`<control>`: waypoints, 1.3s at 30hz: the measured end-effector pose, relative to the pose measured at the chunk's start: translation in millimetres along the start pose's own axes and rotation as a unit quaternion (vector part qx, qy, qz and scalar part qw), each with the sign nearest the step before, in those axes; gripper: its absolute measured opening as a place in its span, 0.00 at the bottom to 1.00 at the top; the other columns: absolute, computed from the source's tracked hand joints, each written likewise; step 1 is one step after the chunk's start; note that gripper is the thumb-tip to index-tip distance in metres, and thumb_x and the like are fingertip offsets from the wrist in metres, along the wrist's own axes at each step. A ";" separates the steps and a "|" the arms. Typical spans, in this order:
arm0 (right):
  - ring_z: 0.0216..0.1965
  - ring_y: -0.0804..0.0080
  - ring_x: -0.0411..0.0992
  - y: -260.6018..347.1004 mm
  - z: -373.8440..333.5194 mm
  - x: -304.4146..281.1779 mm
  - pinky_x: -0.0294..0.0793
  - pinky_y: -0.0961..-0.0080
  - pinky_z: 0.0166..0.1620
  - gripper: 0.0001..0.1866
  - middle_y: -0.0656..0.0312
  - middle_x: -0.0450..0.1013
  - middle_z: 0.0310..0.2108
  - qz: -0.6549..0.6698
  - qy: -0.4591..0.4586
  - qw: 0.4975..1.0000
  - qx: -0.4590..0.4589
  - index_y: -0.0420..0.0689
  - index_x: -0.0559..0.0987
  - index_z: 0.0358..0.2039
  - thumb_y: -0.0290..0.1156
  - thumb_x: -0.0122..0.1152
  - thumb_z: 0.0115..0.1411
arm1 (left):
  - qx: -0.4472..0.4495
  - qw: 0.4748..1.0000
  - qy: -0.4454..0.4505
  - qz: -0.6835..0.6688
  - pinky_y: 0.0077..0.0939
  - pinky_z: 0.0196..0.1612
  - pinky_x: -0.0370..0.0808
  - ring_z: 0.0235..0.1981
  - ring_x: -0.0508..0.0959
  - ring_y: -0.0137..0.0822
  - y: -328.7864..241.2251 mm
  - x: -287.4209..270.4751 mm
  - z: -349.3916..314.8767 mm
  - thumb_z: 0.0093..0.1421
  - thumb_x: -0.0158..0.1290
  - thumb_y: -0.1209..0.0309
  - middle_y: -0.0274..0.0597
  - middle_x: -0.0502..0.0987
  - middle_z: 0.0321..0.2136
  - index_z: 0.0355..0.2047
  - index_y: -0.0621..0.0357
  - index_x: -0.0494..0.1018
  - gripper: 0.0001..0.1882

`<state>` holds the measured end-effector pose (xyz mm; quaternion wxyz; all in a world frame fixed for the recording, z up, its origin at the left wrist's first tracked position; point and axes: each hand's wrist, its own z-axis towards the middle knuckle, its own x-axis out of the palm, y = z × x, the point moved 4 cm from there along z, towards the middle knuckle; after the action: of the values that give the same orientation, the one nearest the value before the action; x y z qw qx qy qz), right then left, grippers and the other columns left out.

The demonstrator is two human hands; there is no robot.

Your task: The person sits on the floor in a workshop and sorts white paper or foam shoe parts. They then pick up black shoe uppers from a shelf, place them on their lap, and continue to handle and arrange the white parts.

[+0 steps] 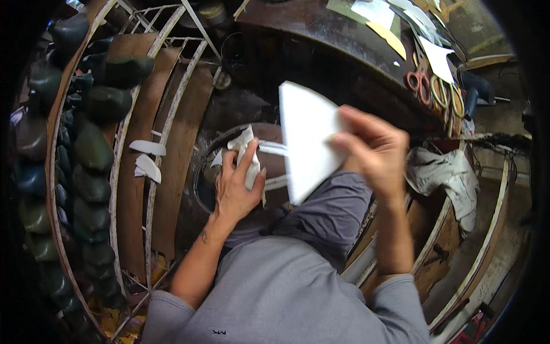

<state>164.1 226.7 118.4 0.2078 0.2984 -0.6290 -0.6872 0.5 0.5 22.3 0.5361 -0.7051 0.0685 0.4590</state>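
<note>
So my right hand (372, 146) has a white sheet (312, 137) pinched by its right edge, thumb against the fingers, held up in front of my trousers (335, 209). My left hand (236, 184) has a crumpled scrap (242, 139) between fingers and thumb, fingers a bit apart, above a round tub (200, 186). The two hands are well apart. There's a gap between the sheet's top corner and the front edge of the worktop (312, 23), so some room to swing that way. Scissors (421, 83) crowd the worktop's front right corner. Left side's tighter: a rack (189, 137) runs alongside, small white pieces (148, 148) on its near edge.
</note>
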 end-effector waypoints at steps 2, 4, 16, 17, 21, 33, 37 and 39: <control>0.41 0.74 0.83 -43.9 -41.6 42.8 0.84 0.77 0.47 0.21 0.54 0.85 0.42 -0.005 -0.048 0.998 0.045 0.34 0.83 0.53 0.19 0.74 0.58 | 0.023 1.000 -0.013 0.000 0.50 0.50 0.79 0.48 0.78 0.60 -0.7 0.0 -6.5 0.59 0.63 0.69 0.57 0.69 0.50 0.72 0.39 0.66 0.40; 0.41 0.74 0.83 -84.4 -61.9 63.2 0.82 0.79 0.45 0.21 0.55 0.85 0.40 -0.063 -0.091 0.987 0.120 0.32 0.82 0.53 0.21 0.74 0.59 | 0.043 0.999 -0.022 0.006 0.49 0.51 0.78 0.47 0.78 0.60 0.9 -0.3 -11.5 0.59 0.63 0.68 0.57 0.69 0.49 0.72 0.40 0.67 0.39; 0.35 0.77 0.79 -102.1 -75.6 60.2 0.79 0.79 0.43 0.21 0.57 0.85 0.37 -0.116 -0.074 0.989 0.056 0.36 0.87 0.49 0.28 0.79 0.54 | 0.063 0.997 -0.044 0.029 0.45 0.48 0.79 0.43 0.80 0.55 10.1 4.6 -14.8 0.61 0.65 0.57 0.56 0.72 0.47 0.71 0.42 0.69 0.37; 0.35 0.76 0.79 -101.2 -76.0 60.6 0.79 0.79 0.42 0.23 0.58 0.85 0.37 -0.158 -0.079 0.983 0.049 0.37 0.86 0.50 0.29 0.80 0.54 | 0.064 0.996 -0.048 0.040 0.46 0.48 0.79 0.44 0.80 0.56 9.4 5.5 -15.0 0.61 0.65 0.55 0.56 0.72 0.48 0.71 0.42 0.69 0.38; 0.35 0.72 0.79 -103.3 -79.0 55.7 0.79 0.78 0.39 0.31 0.59 0.83 0.40 -0.282 -0.181 0.941 -0.037 0.39 0.83 0.56 0.33 0.82 0.52 | 0.045 0.996 -0.049 0.053 0.48 0.49 0.78 0.47 0.79 0.57 8.8 10.7 -14.7 0.59 0.67 0.50 0.57 0.71 0.49 0.71 0.41 0.68 0.41; 0.33 0.80 0.81 -144.3 -72.8 55.3 0.80 0.83 0.35 0.16 0.58 0.85 0.34 0.096 -0.079 0.985 0.123 0.31 0.85 0.43 0.28 0.77 0.59 | 0.064 0.994 -0.056 0.069 0.46 0.46 0.79 0.43 0.79 0.53 5.3 12.2 -9.1 0.58 0.69 0.52 0.55 0.72 0.46 0.71 0.44 0.69 0.42; 0.32 0.79 0.81 -145.0 -73.4 53.5 0.80 0.81 0.36 0.16 0.56 0.85 0.34 0.113 -0.065 0.983 0.125 0.30 0.86 0.44 0.26 0.78 0.58 | 0.069 0.993 -0.046 0.080 0.47 0.47 0.79 0.44 0.78 0.55 5.6 14.0 -8.8 0.57 0.68 0.50 0.55 0.70 0.47 0.71 0.43 0.68 0.43; 0.33 0.80 0.80 -147.1 -74.0 53.5 0.80 0.82 0.37 0.18 0.58 0.85 0.35 0.115 -0.054 0.983 0.136 0.30 0.85 0.47 0.27 0.77 0.59 | 0.071 0.993 -0.046 0.082 0.47 0.46 0.79 0.44 0.79 0.54 5.7 14.7 -9.0 0.57 0.68 0.50 0.55 0.70 0.47 0.71 0.44 0.69 0.43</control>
<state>187.6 154.6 -37.3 0.2084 0.2121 -0.7568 -0.5821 10.7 -3.4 7.8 0.5483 -0.6353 0.1338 0.5271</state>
